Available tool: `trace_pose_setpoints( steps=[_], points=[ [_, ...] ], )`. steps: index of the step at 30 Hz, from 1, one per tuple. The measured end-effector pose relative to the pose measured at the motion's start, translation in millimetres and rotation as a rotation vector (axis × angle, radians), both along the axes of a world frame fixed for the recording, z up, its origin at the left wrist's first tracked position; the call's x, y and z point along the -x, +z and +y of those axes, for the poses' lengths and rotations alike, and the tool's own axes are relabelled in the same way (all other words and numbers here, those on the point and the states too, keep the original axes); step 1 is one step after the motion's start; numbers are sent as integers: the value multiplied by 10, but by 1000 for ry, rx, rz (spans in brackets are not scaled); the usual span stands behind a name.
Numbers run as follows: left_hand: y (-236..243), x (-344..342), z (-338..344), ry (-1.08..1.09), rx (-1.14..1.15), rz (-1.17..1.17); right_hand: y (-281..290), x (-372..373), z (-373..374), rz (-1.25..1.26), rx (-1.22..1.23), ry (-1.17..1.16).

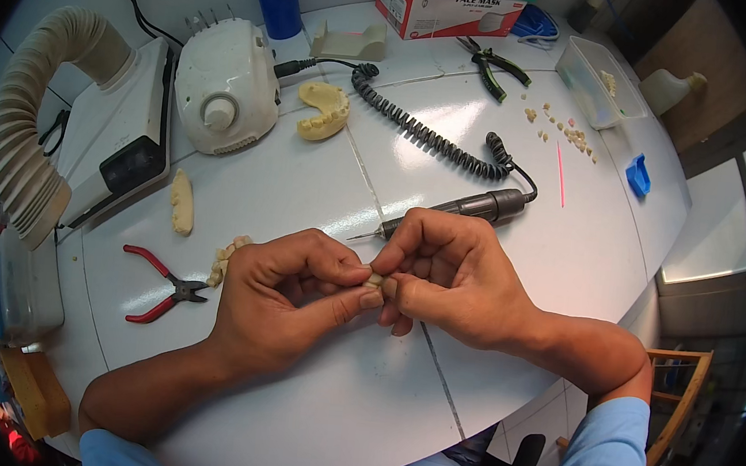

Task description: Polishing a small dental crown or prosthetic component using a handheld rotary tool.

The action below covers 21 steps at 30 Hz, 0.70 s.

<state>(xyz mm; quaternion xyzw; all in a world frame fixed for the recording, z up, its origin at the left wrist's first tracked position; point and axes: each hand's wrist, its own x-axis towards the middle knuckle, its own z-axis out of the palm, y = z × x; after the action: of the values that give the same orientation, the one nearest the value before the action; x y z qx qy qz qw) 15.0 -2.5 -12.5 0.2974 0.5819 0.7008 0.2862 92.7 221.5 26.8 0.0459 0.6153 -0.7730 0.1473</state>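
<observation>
White table [322, 415] below; both hands [274, 295] [457, 280] pinch a small cream piece [375, 281] between them.

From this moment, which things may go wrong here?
The small pale piece held between the left hand and right hand could slip and drop. The black handpiece lies just beyond them with its thin tip bare, so either hand might brush it. The loose pale bits at the far right might scatter if bumped.

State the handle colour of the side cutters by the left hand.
The side cutters' handles are red (head view).
</observation>
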Motion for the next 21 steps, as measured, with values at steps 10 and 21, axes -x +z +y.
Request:
trace_pose_setpoints(
  steps=[10, 21],
  points=[
    [15, 5, 6, 2, 1, -27, 11, 0, 5, -10, -7, 2],
    [19, -1, 17, -2, 9, -44, 4, -9, 12, -3, 4, -6]
  ],
)
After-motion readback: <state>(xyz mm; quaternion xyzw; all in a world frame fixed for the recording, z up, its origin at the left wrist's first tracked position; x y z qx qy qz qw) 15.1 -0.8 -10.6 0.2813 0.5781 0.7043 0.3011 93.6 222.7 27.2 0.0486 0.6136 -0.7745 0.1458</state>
